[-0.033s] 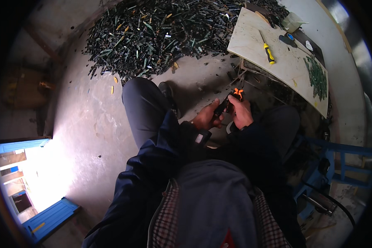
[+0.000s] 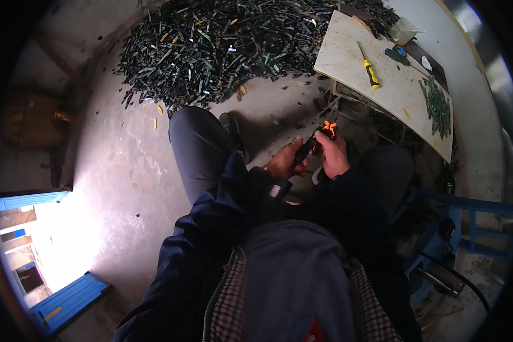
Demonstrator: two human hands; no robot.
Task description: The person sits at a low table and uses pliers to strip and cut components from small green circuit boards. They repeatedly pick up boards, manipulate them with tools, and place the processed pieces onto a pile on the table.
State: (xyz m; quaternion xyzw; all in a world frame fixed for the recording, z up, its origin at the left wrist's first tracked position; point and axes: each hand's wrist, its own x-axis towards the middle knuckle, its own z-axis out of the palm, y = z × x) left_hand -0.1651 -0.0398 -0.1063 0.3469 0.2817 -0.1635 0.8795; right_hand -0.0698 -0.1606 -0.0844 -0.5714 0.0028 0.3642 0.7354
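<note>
Between my knees, both hands are close together. My left hand (image 2: 286,161) is closed around a dark, narrow strip-shaped piece (image 2: 306,147), whose exact kind I cannot make out. Just to its right, my right hand (image 2: 332,155) grips what looks like a pair of pliers (image 2: 330,127), black with orange parts and thin dark jaws pointing away from me. My right fingers are next to the dark piece; whether they touch it is hard to tell. The fingers hide most of the pliers' handles.
A large heap of dark strips (image 2: 211,51) covers the floor ahead. At the right, a pale board (image 2: 347,48) carries a yellow-black screwdriver (image 2: 371,74), a dark tool with a blue ring (image 2: 398,54) and green strips (image 2: 436,108). Blue frame (image 2: 484,222) stands right; blue door (image 2: 68,302) lower left.
</note>
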